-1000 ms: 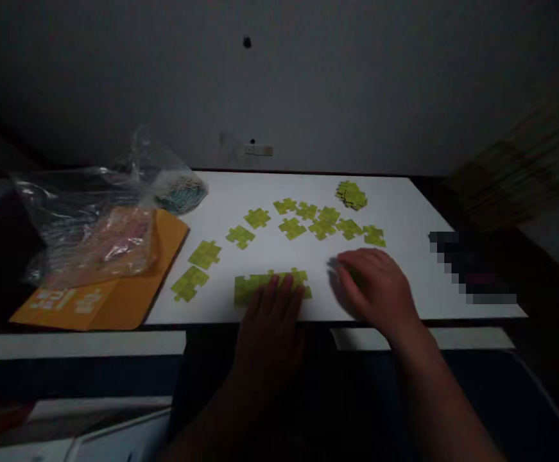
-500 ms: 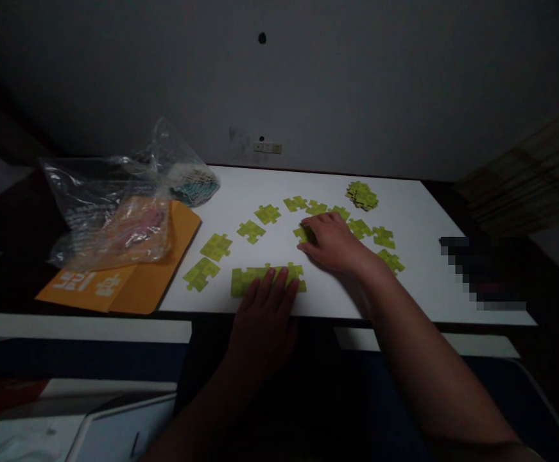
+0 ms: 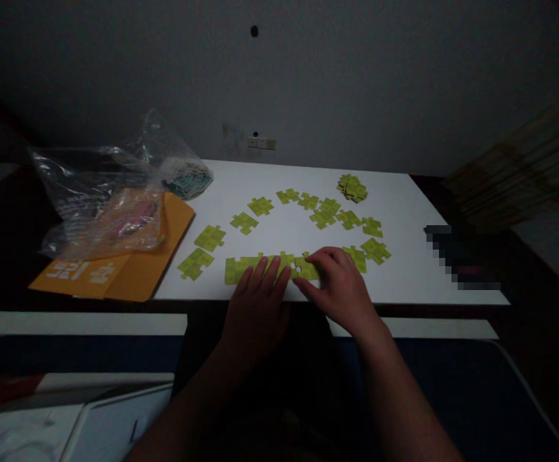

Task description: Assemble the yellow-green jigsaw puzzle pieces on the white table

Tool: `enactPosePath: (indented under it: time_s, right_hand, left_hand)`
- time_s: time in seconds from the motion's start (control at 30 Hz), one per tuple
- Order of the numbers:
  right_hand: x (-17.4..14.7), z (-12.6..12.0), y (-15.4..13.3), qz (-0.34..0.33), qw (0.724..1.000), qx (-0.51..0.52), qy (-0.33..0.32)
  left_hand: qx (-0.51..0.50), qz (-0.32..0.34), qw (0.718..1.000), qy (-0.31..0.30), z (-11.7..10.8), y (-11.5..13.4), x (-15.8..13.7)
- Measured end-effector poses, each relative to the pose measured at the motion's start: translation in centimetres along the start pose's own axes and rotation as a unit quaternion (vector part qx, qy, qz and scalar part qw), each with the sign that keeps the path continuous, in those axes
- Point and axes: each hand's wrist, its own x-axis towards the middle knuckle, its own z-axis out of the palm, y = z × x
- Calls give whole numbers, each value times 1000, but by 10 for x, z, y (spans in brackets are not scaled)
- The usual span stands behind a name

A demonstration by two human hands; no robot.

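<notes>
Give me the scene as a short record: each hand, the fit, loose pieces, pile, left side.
Left hand: fingers spread on the joined strip
Right hand: gripping a puzzle piece at the strip's right end
Fit: small gap visible
Loose pieces: arc on the white table
Pile: beyond the arc, far right
Left side: clear plastic bag partly over orange envelope

1. An orange, white-lettered envelope [image 3: 144, 276] lies left of the fingers [image 3: 272, 266].
2. A crumpled clear plastic bag [image 3: 101, 212] partly covers it, also leftward.
3. A wall socket panel [image 3: 261, 143] sits beyond the fingers.
4. A patterned curtain [image 3: 515, 170] hangs far to their right.
</notes>
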Motion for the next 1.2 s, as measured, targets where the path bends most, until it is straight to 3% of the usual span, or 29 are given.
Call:
enactPosePath:
  time_s: [0.17, 0.47, 1.0, 1.2]
  right_hand:
    - [1, 9, 4, 13, 1000, -6, 14]
    - [-1, 1, 16, 59, 996, -14, 61]
    - [0, -2, 10, 84, 996, 13, 40]
    - [-1, -12, 12, 76, 992, 104, -8]
  left_hand:
    - [0, 5, 1000, 7, 2, -1, -1]
    - [-5, 23, 1000, 16, 1, -4, 0]
    - [5, 19, 1000, 11, -2, -2, 3]
    - [8, 14, 1000, 7, -2, -1, 3]
